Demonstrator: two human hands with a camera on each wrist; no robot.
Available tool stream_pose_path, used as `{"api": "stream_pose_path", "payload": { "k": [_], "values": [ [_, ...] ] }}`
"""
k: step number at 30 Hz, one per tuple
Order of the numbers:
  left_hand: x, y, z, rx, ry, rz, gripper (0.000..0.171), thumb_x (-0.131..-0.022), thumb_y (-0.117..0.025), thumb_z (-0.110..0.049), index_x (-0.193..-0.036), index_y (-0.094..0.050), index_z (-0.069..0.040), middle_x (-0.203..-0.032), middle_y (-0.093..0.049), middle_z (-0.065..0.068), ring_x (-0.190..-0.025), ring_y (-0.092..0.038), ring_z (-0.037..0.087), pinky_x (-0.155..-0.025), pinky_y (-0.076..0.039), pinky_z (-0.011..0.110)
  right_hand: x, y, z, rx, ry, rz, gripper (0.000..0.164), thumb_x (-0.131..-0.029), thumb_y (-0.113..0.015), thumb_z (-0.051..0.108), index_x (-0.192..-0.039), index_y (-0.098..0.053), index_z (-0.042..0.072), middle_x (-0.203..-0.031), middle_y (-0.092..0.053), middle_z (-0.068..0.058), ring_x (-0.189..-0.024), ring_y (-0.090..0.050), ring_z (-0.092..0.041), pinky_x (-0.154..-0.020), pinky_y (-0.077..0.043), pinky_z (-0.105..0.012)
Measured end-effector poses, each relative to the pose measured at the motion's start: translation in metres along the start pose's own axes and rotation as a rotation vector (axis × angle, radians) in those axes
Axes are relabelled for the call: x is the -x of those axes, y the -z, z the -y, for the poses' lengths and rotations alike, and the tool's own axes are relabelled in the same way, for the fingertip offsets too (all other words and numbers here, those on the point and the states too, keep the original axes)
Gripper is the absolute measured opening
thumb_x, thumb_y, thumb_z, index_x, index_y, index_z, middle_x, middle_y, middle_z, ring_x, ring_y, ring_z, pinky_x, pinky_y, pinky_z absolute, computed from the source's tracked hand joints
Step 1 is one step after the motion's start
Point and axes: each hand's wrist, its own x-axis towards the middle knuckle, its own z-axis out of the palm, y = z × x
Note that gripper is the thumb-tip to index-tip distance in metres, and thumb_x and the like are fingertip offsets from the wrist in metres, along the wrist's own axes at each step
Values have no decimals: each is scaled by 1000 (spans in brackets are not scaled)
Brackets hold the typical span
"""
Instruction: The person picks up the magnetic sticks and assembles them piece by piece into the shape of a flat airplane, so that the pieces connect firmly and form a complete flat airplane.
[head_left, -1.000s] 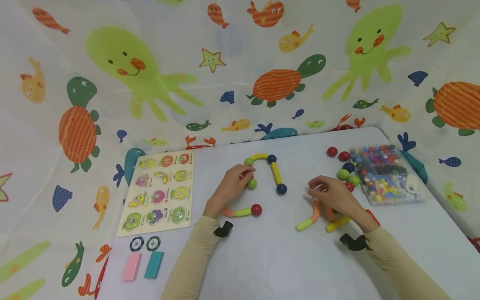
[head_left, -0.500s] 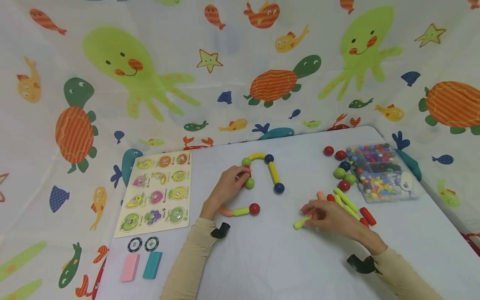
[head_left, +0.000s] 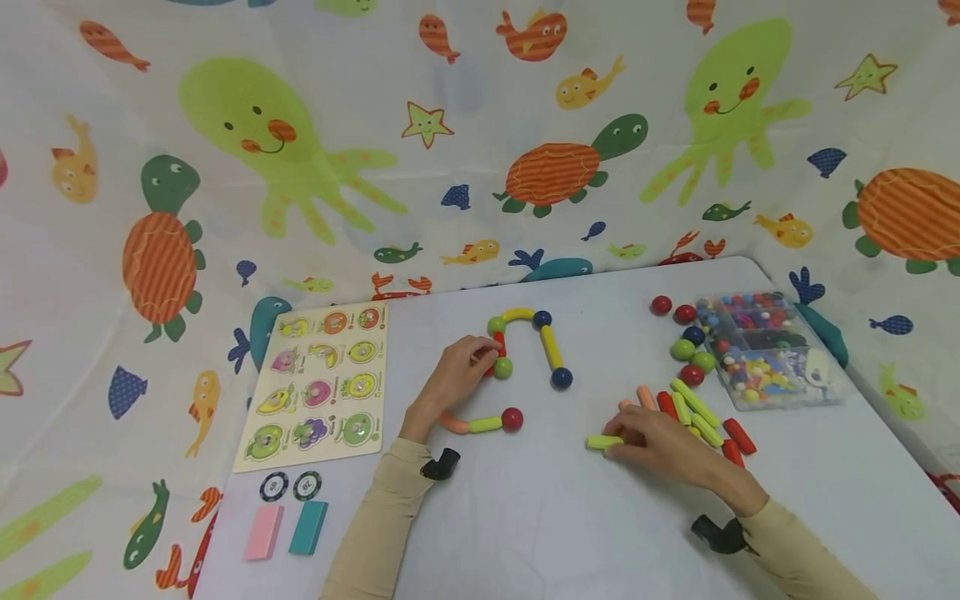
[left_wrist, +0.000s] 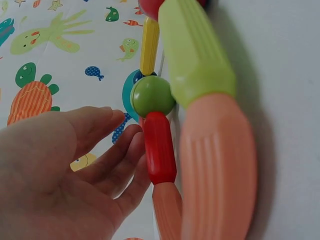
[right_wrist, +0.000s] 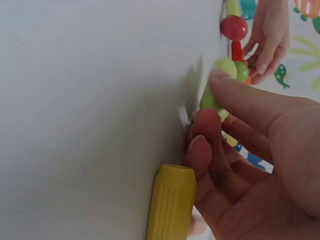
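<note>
Short lime-green stick (head_left: pixel 603 442) lies flat, pinched at its three o'clock end; red stick (head_left: pixel 498 345) stands in the chain, twelve o'clock from the green ball (head_left: pixel 503 367).

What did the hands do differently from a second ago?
The right hand came down toward the near edge of the table and now pinches a light green stick. The pile of sticks it covered now shows. The left hand stayed at the red stick.
</note>
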Motion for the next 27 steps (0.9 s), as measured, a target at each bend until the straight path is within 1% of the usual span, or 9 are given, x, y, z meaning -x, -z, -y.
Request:
{"api": "stream_pose_path", "payload": {
  "k": [2, 5, 10, 14, 16, 18, 22, 25, 27],
  "values": [
    [0, 0, 0, 2, 1, 4, 24, -102, -62, -20, -123, -70, -14, -110, -67, 2, -96, -61, 17, -87, -54, 32, -1, 1, 0, -2, -16, -7, 23, -93, -74, 31, -112, -71, 20, -87, -65, 14, -75, -56, -1, -71, -51, -21],
    [1, 0, 0, 0, -13, 10, 24, -102, -62, -20, -123, -70, -14, -110, -67, 2, -96, -60, 17, -86, -54, 32, -1, 2, 0, -19, -43, -18, 22, -94, -73, 32, -112, -69, 20, -87, -64, 13, -75, -56, -2, -69, -50, -21],
    [1, -2, 2, 8, -32, 25, 25, -100, -66, -20, -124, -70, -13, -107, -66, 1, -93, -59, 16, -84, -53, 29, -3, 4, 2, -68, -85, -38, 24, -93, -74, 31, -114, -68, 19, -88, -66, 10, -74, -59, -4, -69, -52, -21],
    [3, -3, 4, 21, -44, 33, 28, -98, -69, -21, -124, -70, -13, -106, -66, 1, -94, -59, 16, -85, -53, 29, -8, 8, 4, -84, -89, -84, 25, -93, -75, 28, -116, -67, 19, -86, -68, 8, -75, -61, -7, -67, -52, -22],
    [3, -3, 5, 19, -60, 32, 29, -97, -70, -21, -124, -70, -12, -107, -66, 1, -95, -59, 16, -86, -53, 30, -13, 10, 5, -98, -84, -103, 25, -93, -75, 26, -117, -67, 20, -83, -69, 6, -74, -61, -10, -65, -52, -23],
    [3, -4, 5, 15, -68, 29, 29, -97, -71, -22, -124, -70, -12, -107, -66, 1, -95, -59, 16, -87, -53, 31, -20, 13, 5, -109, -84, -117, 25, -94, -74, 26, -118, -67, 22, -84, -69, 5, -73, -62, -12, -65, -52, -23],
    [2, -6, 6, 11, -73, 29, 30, -96, -72, -20, -125, -70, -10, -108, -65, 3, -96, -58, 17, -87, -52, 32, -36, 17, 6, -106, -68, -155, 27, -93, -75, 29, -119, -68, 26, -94, -70, 8, -79, -62, -13, -69, -52, -23],
    [2, -7, 6, 9, -65, 38, 32, -95, -73, -19, -125, -70, -11, -110, -64, 5, -97, -57, 18, -88, -51, 33, -50, 21, 9, -87, -56, -183, 29, -93, -75, 29, -120, -68, 28, -103, -69, 10, -86, -61, -14, -75, -52, -24],
    [1, -9, 6, 7, -62, 45, 32, -94, -74, -20, -125, -70, -12, -110, -63, 6, -98, -56, 18, -88, -51, 32, -60, 22, 11, -76, -48, -197, 29, -93, -75, 29, -120, -67, 28, -105, -68, 9, -88, -61, -15, -77, -51, -25]
  ]
}}
